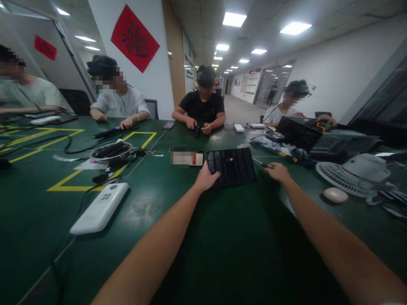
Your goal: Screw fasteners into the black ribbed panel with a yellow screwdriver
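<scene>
Left hand (206,178) lies on the near-left edge of a black ribbed panel (231,167), fingers curled loosely over the rim, seemingly pinning it flat on the green table (222,245); right hand (277,171) is closed around a small screwdriver (263,164) with a yellow-black handle, tip aimed at the panel's right edge, just beside it; the panel sits mid-table, straight ahead, between the two hands; white power bank (101,206) lies well left with its cable; white fan (352,173) and a pink oval thing (335,195) sit to the right; other people work at the far side.
</scene>
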The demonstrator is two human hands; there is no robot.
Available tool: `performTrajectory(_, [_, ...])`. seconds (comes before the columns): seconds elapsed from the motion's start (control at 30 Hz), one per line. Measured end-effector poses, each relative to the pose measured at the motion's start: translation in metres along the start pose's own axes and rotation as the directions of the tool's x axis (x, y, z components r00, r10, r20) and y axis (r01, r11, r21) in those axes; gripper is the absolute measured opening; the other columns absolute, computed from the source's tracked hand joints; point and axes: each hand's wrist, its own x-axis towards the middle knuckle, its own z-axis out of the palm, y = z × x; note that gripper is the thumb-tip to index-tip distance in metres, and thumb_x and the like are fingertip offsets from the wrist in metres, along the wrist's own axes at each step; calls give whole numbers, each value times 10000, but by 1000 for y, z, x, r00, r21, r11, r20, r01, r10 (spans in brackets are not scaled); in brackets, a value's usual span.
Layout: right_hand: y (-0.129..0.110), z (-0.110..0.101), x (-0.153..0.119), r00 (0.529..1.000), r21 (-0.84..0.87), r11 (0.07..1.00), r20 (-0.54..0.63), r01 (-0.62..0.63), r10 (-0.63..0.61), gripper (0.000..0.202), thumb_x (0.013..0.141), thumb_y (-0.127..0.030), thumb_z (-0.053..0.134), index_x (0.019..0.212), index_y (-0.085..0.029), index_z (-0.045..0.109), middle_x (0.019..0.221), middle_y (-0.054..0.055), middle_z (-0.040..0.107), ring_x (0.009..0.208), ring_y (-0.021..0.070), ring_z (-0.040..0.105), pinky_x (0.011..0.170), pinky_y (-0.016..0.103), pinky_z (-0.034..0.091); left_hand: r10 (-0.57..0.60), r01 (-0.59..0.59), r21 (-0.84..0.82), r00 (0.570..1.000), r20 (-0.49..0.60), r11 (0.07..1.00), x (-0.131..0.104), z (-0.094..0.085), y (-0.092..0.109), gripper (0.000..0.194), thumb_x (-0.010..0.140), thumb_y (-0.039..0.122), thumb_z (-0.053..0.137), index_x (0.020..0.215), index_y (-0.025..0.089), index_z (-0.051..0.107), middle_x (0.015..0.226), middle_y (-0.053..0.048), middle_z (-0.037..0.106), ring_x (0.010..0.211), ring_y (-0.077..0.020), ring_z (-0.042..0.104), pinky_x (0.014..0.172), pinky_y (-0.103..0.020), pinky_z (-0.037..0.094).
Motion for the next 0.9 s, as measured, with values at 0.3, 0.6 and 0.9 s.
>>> performTrajectory(0.3, [-6, 19, -8, 986, 37, 998, -160, -45, 50, 403, 1064, -322, 500, 1339, -112, 708, 1381, 285, 675, 1266, 376, 640, 1048, 490, 479, -7, 7, -5, 1000, 28, 1000, 0, -4, 3, 634, 813, 189, 827, 1400, 170, 587, 1396, -168, 746, 1384, -322, 688, 1262, -530, 467])
performTrajectory(0.6, [5, 31, -11, 991, 235, 970, -105, -59, 86, 302, 1066, -438, 498, 1078, -227, 712, 1049, 154, 777, 923, 290, 681, 778, 382, 464, 33, -34, 127, 999, 13, 991, 1, -1, 6, 659, 873, 269, 804, 1468, 204, 528, 1488, -167, 698, 1420, -316, 667, 1285, -538, 450])
performTrajectory(0.9, [-24, 11, -100, 925, 359, 854, -111, 378, -363, 521, 1088, -619, 434, 1317, -223, 682, 1188, 114, 770, 1011, 264, 711, 847, 387, 524, 68, -109, 341, 989, 131, 934, -9, -2, 20, 672, 904, 480, 730, 1498, 223, 549, 1296, -134, 794, 1246, -373, 734, 1112, -546, 560])
